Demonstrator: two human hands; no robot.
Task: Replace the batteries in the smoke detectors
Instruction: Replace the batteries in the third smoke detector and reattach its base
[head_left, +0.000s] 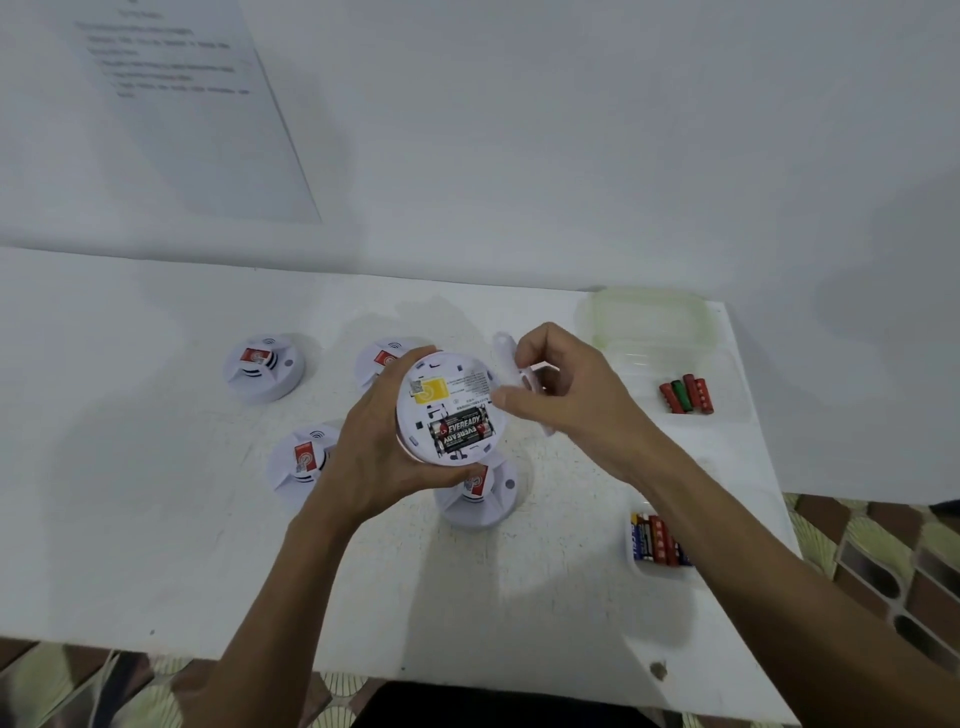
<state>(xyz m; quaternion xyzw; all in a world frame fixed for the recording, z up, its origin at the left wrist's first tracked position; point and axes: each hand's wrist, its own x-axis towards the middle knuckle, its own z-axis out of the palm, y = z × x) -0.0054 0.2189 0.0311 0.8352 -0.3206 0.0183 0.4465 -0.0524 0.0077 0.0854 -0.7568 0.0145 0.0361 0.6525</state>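
Smoke detector (447, 410) number one is up off the table (156, 519), back side facing me, with my left hand (374, 457) curled round its rim from the left and below. Two Eveready cells (460, 430) sit side by side in its open bay. Just right of that detector my right hand (566, 400) grips the white back cover (511, 358) in curled fingers, thumb stretched toward the detector's edge.

Four more detectors lie face-up around it: two to its left (265, 371) (301, 460), one behind (382, 358), and one directly beneath (478, 499).

I judge the risks as these. With the cover filling my right hand, prying the cells out could fumble it, or the detector could slip onto the unit below. Further right are loose red and green cells (687, 395) and, nearer me, a boxed set (657, 540); I can't tell which lot is fresh, so mixing them up is easy. Reversed polarity is another trap.
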